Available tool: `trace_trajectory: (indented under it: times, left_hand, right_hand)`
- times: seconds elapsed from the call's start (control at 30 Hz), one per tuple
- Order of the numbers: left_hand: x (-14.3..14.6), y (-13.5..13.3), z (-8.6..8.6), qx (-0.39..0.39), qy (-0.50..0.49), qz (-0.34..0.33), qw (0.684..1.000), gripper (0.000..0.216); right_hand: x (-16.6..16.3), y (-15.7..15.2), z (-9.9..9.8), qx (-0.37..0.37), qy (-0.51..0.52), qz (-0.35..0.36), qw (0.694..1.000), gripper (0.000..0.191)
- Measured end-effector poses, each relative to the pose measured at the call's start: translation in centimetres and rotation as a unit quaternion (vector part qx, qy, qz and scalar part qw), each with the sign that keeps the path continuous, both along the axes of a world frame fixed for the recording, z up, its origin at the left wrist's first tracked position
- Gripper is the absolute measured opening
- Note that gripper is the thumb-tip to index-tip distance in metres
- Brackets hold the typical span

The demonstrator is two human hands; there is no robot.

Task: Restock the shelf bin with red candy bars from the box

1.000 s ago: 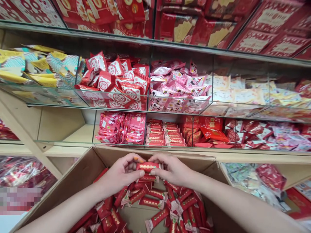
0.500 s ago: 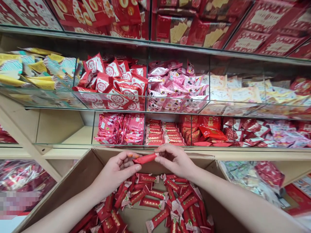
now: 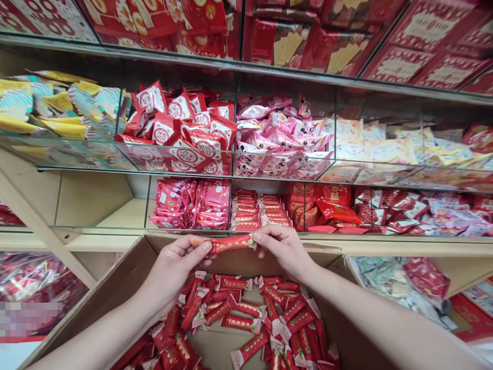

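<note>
A slim red wrapped candy stick (image 3: 231, 244) with gold print is stretched level between my hands, above the box. My left hand (image 3: 181, 262) pinches its left end between thumb and fingers. The right end is pinched by my right hand (image 3: 283, 250). Below lies an open cardboard box (image 3: 154, 245) holding many similar red sticks (image 3: 242, 322), scattered over its bottom. Behind my hands, a glass-fronted shelf compartment has stacked rows of matching sticks (image 3: 246, 208).
Pink packets (image 3: 192, 203) and red packets (image 3: 333, 205) flank that compartment. Overhead, a glass-fronted shelf (image 3: 185, 149) carries red-and-white, pink, yellow and pale packets. Clear bags of sweets (image 3: 400, 282) lie on the lower right. A wooden upright (image 3: 46, 221) stands at left.
The candy stick has turned so its gold-printed side faces me, and it has risen slightly. My left fingers have closed on its left end.
</note>
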State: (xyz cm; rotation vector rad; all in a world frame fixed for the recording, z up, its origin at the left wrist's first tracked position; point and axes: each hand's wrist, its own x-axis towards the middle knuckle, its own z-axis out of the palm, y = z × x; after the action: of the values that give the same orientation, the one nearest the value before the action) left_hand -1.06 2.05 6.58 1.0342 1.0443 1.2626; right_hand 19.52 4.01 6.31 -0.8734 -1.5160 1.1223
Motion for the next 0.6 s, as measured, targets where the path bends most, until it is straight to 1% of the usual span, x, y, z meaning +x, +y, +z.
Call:
trace_trajectory:
  times: [0.1, 0.23, 0.37, 0.5, 0.6]
  left_hand:
    - [0.18, -0.06, 0.03, -0.01, -0.001, 0.003, 1.0, 0.018]
    - [0.15, -0.08, -0.43, 0.002, 0.052, 0.007, 0.999, 0.019]
    - [0.1, -0.35, -0.75, 0.004, 0.076, -0.004, 0.997, 0.02]
    - [-0.01, -0.34, -0.9, 0.007, 0.1, -0.015, 0.995, 0.02]
    - [-0.07, -0.23, -0.84, 0.016, 0.124, -0.029, 0.992, 0.018]
  right_hand:
    - [-0.27, 0.14, -0.1, -0.044, 0.041, 0.033, 0.998, 0.028]
    - [-0.32, 0.19, -0.39, -0.059, 0.053, 0.049, 0.996, 0.03]
    - [-0.19, -0.06, -0.45, -0.052, 0.04, 0.062, 0.996, 0.026]
    - [0.08, -0.03, -0.25, -0.046, 0.035, 0.054, 0.997, 0.027]
    - [0.43, 0.27, -0.01, -0.034, 0.006, 0.051, 0.998, 0.027]
